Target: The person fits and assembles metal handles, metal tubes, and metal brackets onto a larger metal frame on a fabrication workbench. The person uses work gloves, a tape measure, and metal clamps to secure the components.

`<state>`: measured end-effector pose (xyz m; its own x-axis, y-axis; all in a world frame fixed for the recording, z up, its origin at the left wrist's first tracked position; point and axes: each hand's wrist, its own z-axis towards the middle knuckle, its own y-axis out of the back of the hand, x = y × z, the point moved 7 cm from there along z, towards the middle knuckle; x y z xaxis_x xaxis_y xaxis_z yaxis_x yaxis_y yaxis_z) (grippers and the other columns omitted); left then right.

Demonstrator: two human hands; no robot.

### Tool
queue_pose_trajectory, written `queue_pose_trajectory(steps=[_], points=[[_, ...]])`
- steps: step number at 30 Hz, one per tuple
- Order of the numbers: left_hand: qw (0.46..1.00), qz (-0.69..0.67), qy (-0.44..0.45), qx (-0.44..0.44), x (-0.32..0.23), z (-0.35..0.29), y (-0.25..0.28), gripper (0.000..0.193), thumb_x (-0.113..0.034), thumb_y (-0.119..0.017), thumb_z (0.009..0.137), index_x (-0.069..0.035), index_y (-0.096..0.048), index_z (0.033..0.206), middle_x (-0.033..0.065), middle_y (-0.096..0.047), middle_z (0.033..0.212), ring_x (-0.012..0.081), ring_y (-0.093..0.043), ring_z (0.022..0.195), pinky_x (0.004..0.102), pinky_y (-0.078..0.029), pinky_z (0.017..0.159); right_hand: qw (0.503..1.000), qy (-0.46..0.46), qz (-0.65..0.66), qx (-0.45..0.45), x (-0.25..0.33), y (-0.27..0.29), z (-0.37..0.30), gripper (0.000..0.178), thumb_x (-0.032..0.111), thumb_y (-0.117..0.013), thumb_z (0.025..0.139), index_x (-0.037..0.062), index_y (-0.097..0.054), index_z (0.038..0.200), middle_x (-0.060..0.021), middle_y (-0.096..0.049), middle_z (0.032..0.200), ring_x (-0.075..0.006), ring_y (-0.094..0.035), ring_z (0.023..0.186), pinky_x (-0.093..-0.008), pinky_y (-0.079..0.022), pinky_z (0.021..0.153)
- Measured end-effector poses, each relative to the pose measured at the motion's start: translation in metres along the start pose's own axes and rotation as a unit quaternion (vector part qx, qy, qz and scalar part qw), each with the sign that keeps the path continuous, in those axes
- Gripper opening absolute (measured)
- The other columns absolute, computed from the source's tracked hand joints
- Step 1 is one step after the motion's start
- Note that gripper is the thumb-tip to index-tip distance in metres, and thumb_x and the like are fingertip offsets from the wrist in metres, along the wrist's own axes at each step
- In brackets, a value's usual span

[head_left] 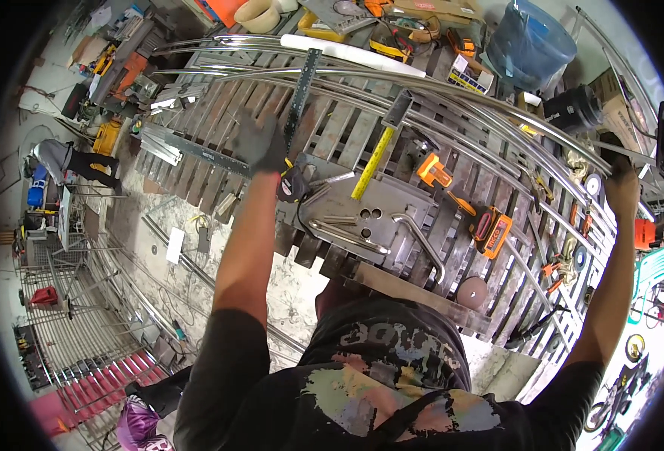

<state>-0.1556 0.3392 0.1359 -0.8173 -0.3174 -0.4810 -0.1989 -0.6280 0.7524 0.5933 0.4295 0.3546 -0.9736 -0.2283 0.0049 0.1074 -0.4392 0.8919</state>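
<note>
My left hand (260, 146), in a grey glove, is over the corner of a black carpenter's square (300, 101); its fingers look spread, though slightly blurred. Next to the wrist lies a black tape measure (293, 188). Far to the right, my right hand (619, 159), in a dark glove, is closed at the end of a long shiny steel tube (550, 120); the fingers are partly hidden. The tube curves across the far side of the slatted metal bench (332, 139), beside other tubes and a white rod (347, 54).
A yellow measuring strip (373, 161) reaches from a square steel tube (398, 109) to a metal plate (415, 199) with holes. A bent tube (422, 244), an orange power tool (490, 231) and a disc (472, 292) lie nearer. Another person (69, 161) is at the left.
</note>
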Motion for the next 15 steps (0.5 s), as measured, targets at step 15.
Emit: queue_pose_trajectory(steps=[15], points=[[0.834, 0.038, 0.027, 0.55, 0.042, 0.165, -0.283, 0.064, -0.057, -0.06, 0.098, -0.016, -0.053, 0.147, 0.0116, -0.058, 0.147, 0.0297, -0.055, 0.125, 0.0446, -0.044, 0.107, 0.984, -0.109, -0.14, 0.019, -0.08, 0.058, -0.107, 0.014, 0.007, -0.049, 0.077, 0.0044, -0.054, 0.09, -0.0247, -0.059, 0.083, -0.0488, -0.06, 0.08, -0.0581, -0.046, 0.071]])
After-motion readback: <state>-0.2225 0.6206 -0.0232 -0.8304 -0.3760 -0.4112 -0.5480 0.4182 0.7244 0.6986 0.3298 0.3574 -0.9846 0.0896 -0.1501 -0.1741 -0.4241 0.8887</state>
